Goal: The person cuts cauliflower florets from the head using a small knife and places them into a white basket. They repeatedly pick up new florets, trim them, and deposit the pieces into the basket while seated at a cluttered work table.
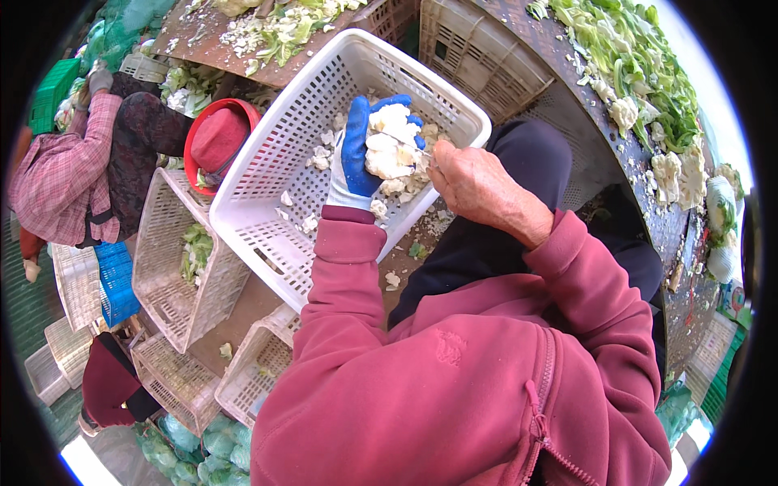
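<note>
My left hand (pixel 357 149), in a blue-coated work glove, cups a piece of white cauliflower head (pixel 392 152) over a white perforated plastic crate (pixel 258 200). My bare right hand (pixel 474 179) is closed around a small knife (pixel 423 154). Its handle is hidden in the fist, and the thin blade meets the cauliflower's right side. Cut cauliflower florets (pixel 404 189) lie in the crate below my hands, with a few crumbs scattered towards its near left end.
Cauliflower leaves (pixel 638 67) cover part of the curved-looking table (pixel 614 143) at right, where another knife (pixel 690 243) lies. To the left, a person in a checked shirt (pixel 67 176) sits beside a red bucket (pixel 255 112). Several crates (pixel 173 255) stand on the floor.
</note>
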A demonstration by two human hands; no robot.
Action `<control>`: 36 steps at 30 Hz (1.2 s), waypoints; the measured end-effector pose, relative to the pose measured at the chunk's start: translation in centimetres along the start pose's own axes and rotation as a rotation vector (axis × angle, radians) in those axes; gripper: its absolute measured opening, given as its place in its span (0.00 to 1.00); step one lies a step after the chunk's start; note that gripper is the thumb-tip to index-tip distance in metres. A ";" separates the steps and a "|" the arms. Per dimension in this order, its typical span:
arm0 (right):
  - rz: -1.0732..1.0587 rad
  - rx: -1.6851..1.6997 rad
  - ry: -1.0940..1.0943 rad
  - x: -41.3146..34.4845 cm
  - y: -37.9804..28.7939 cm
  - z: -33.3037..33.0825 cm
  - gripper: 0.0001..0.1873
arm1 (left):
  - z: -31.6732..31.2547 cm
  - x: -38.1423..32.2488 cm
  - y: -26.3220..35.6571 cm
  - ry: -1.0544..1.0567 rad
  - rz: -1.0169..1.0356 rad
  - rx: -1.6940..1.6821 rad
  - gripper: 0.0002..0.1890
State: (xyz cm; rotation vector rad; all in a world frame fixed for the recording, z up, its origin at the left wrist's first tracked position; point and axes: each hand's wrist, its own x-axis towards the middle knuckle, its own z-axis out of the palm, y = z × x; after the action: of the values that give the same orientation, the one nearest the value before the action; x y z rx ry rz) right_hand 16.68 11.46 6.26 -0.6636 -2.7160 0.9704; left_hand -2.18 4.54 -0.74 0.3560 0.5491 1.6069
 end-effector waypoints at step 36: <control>0.181 0.327 -0.262 2.9 1.1 -1.0 0.11 | 1.8 -1.7 0.5 0.108 0.155 0.198 0.27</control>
State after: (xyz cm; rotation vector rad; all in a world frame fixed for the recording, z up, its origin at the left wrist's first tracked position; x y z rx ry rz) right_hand 14.77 14.14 6.38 -0.7730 -2.6441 1.6055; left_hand -1.49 3.09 1.19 0.4700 0.7821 1.7325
